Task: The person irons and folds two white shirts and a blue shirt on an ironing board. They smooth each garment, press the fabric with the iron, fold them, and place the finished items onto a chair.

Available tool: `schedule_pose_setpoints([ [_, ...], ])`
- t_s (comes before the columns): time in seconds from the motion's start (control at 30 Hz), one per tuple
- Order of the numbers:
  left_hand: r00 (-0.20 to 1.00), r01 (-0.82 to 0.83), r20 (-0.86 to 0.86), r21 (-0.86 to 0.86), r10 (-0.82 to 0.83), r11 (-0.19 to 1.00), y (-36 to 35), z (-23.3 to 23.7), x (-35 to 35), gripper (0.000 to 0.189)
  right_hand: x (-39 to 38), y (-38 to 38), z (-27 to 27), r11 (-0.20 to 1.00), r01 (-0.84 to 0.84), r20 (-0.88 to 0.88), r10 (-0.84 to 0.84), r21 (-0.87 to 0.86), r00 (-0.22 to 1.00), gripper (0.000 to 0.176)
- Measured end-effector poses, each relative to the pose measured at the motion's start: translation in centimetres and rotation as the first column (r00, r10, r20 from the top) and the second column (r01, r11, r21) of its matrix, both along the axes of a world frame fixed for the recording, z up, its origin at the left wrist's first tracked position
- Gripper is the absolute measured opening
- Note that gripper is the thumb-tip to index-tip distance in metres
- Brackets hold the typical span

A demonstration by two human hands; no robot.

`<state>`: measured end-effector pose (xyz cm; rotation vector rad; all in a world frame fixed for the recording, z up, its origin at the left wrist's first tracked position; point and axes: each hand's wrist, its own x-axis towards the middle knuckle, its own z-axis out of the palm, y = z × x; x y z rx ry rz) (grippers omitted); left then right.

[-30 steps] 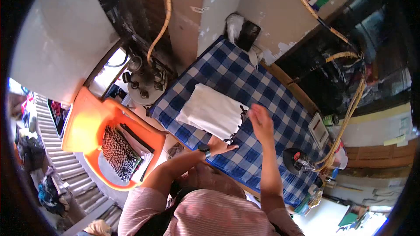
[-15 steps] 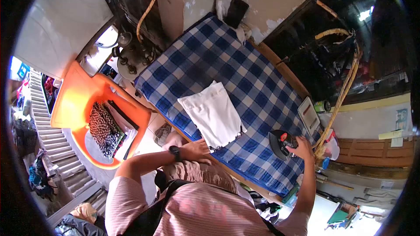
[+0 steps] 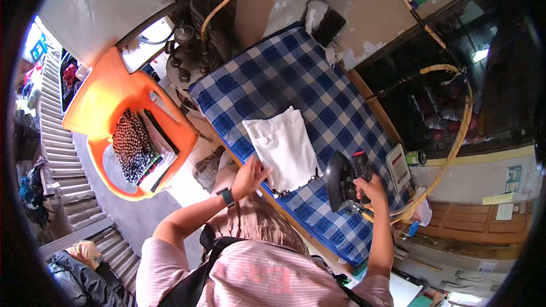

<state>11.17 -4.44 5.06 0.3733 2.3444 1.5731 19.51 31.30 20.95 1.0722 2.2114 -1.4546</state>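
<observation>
**Operator:** Where is the iron [image 3: 341, 181]?
**Technician:** Lower right of centre, held tilted over the blue checked table [image 3: 273, 79], with the dark soleplate facing the folded white cloth [image 3: 282, 146]. The right hand [image 3: 368, 189] is clenched around its handle.
**Operator:** And the left hand [image 3: 248, 173]?
**Technician:** Fingers loosely spread at the cloth's near edge; contact cannot be confirmed. An orange chair [image 3: 108, 94] holding spotted fabric [image 3: 129, 145] stands at the left of the frame.

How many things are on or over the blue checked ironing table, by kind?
White folded cloth: 1
White crumpled rag at the far end: 1
Black flat pouch on it: 1
Black clothes iron in the right hand: 1
White flat tray: 1
Total: 5
</observation>
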Motion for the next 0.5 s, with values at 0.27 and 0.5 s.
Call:
schedule_pose_setpoints([
  [0.27, 0.922, -0.067, -0.388, -0.186, -0.011, 0.980, -0.5, -0.6, -8.8, 0.025, -7.2, -13.1, -1.1, 0.814, -0.511, 0.065, 0.515, 0.275, 0.855, 0.067],
  [0.5, 0.905, -0.278, -0.343, -0.028, 0.252, 0.960, -4.0, 0.8, -10.8, 0.015, -17.3, -13.9, -4.1, 0.858, -0.391, 0.045, 0.399, 0.333, 0.916, 0.032],
])
